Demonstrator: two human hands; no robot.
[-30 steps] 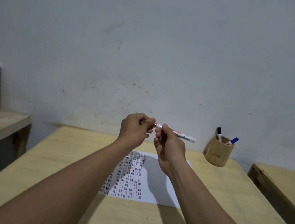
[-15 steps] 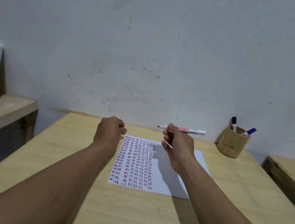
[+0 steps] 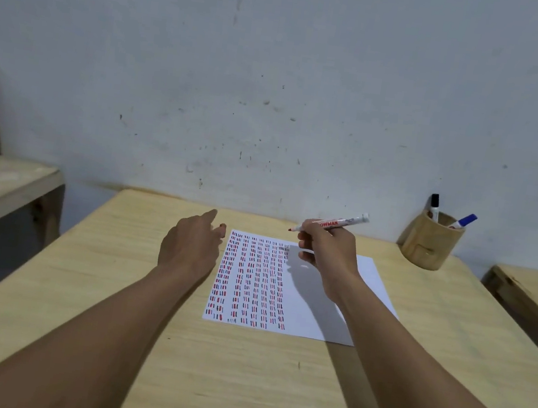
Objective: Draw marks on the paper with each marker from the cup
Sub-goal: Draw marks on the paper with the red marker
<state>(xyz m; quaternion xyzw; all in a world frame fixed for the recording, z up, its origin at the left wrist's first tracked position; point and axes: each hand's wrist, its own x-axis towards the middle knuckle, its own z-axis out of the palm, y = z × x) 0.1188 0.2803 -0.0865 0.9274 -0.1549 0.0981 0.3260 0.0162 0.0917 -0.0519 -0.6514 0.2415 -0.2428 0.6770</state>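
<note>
One uncapped red marker (image 3: 333, 225) in my right hand (image 3: 326, 256), over paper (image 3: 333, 302).
Tip points left, barrel nearly level; my left hand (image 3: 191, 244) is loosely open.

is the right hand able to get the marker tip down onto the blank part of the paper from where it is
Probably yes. The right hand holds the uncapped red marker just above the paper, whose right side is bare, and nothing lies between the tip and the sheet.
</note>
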